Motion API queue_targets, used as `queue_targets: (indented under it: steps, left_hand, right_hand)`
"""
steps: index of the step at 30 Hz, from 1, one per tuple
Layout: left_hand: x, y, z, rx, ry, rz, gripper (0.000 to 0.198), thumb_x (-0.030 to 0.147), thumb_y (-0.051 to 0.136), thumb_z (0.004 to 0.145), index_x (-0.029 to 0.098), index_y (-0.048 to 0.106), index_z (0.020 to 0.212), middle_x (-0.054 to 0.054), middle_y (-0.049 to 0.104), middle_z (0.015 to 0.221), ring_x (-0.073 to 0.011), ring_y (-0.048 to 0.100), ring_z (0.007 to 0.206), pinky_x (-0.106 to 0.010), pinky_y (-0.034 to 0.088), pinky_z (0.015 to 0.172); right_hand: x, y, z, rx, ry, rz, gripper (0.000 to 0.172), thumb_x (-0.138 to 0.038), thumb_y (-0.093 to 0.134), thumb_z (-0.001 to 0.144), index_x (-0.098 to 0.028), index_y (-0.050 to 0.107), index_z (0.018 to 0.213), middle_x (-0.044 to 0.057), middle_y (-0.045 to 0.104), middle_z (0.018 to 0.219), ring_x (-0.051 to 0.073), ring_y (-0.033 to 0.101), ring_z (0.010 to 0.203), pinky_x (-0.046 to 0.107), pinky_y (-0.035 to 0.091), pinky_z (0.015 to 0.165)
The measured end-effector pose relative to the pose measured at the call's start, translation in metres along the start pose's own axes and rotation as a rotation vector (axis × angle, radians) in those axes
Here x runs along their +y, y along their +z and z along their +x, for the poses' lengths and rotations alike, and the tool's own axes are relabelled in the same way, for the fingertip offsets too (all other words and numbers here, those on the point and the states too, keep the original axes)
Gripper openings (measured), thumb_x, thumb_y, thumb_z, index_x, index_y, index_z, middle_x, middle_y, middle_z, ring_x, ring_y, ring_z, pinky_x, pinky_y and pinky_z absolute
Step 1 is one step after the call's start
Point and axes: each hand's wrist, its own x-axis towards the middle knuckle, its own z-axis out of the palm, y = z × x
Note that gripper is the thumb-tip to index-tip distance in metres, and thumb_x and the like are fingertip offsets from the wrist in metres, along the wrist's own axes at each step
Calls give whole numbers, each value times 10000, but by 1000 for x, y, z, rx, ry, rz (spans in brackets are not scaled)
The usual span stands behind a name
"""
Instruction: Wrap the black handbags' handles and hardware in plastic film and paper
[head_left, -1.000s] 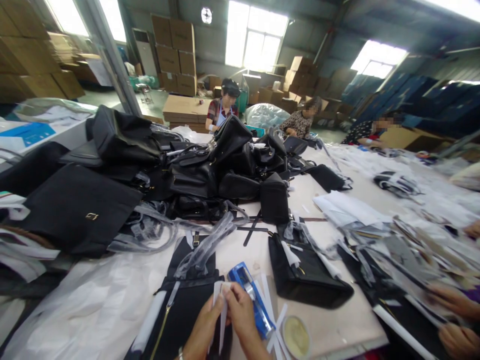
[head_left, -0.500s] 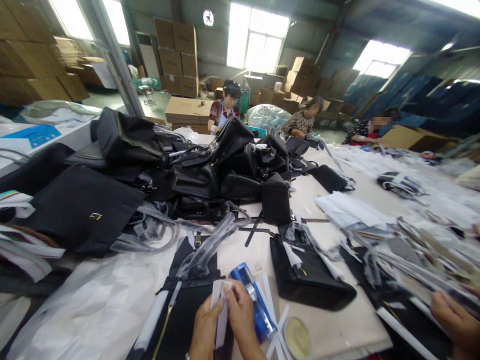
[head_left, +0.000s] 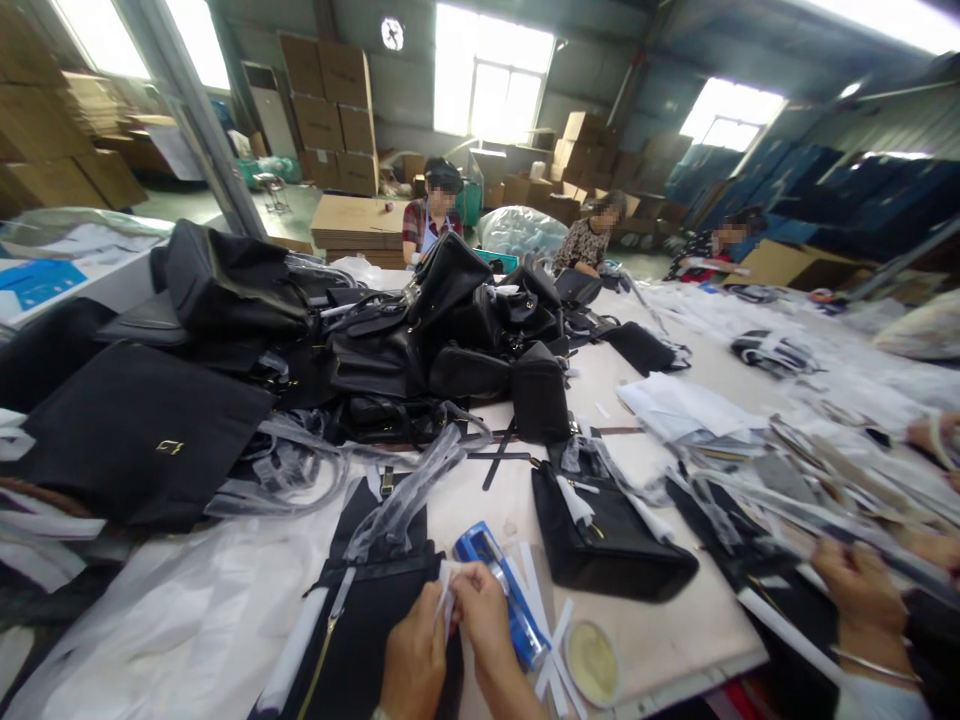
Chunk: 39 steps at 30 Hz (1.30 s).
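At the bottom centre my left hand [head_left: 416,645] pinches a narrow white strip [head_left: 448,585] from its left side. My right hand [head_left: 481,612] grips the upper end of the same strip, its fingers closed close to the left hand's. Both hands are over a black bag [head_left: 360,640] that lies flat, with a gold zipper and clear plastic around its straps. Just right of my right hand is a blue tape dispenser [head_left: 502,590]. Loose white strips [head_left: 556,655] and a round tub of yellowish stuff [head_left: 592,663] lie beside it.
A large heap of black bags [head_left: 375,360] covers the table's middle and left. Another black bag [head_left: 607,545] lies right of the dispenser. At the right edge a co-worker's hand [head_left: 862,590] works near another bag. White paper [head_left: 686,405] lies behind. Several people are across the table.
The white strip, upright and long before, now shows only as a short piece between my hands. The view has turned slightly right. The co-worker's hand at right has moved left.
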Motion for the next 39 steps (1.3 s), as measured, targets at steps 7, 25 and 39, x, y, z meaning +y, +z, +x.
queue_targets:
  steps: [7,25,39]
  left_hand:
    - [6,2,-3,30,72,192,291,275,409,892,193,558,1128,-143,701,1004,-267,699,772,-303,497,617]
    - [-3,7,4,-131,293,738,465,-29,306,825,129,469,1231,-116,626,962,-162,671,719,-213,497,589]
    - [39,-7,2,-251,44,113,378,264,424,894,199,500,1258,-142,545,1301,-266,567,1140,-343,464,921]
  right_hand:
    - [-6,7,-1,17,-7,119,258,-369,640,715,-190,455,697,-79,465,510,68,422,399,168,332,368]
    - [-11,-8,5,-127,47,129,369,-531,595,758,-211,415,716,-83,492,408,84,447,326,181,356,362]
    - [-14,-33,15,-243,-110,-228,335,-524,462,861,-214,431,736,-86,462,467,101,472,380,213,388,417]
